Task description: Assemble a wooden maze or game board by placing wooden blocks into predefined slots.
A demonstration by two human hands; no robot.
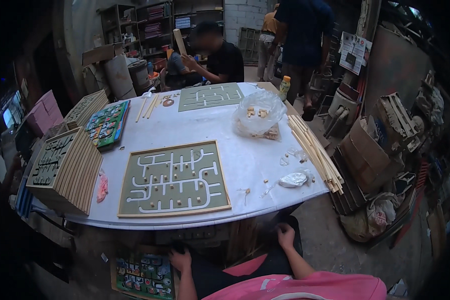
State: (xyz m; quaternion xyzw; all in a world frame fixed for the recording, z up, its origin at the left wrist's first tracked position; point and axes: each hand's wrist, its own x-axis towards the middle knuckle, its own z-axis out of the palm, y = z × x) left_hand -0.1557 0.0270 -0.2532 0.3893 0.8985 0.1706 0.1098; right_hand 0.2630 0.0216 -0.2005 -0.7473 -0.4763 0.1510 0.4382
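Note:
Both hands are low, below the near edge of the table. My left hand [180, 259] rests by my dark-clad thigh, fingers loosely apart, beside the right edge of a colourful maze board [144, 274] lower down. My right hand [285, 236] lies by my other knee with fingers slightly bent; nothing shows in it. On the table in front is a wood-framed green maze board [177, 170] with pale branching grooves and several small wooden blocks [180, 202] on it.
Stacked framed boards [74, 170] and a colourful board [107, 125] stand left. Another grooved panel [210, 96] lies at the back. To the right are a bag of wooden blocks [257, 115], a small plastic bag [293, 179] and long wooden strips [312, 152]. A seated person [225, 60] holds wood opposite.

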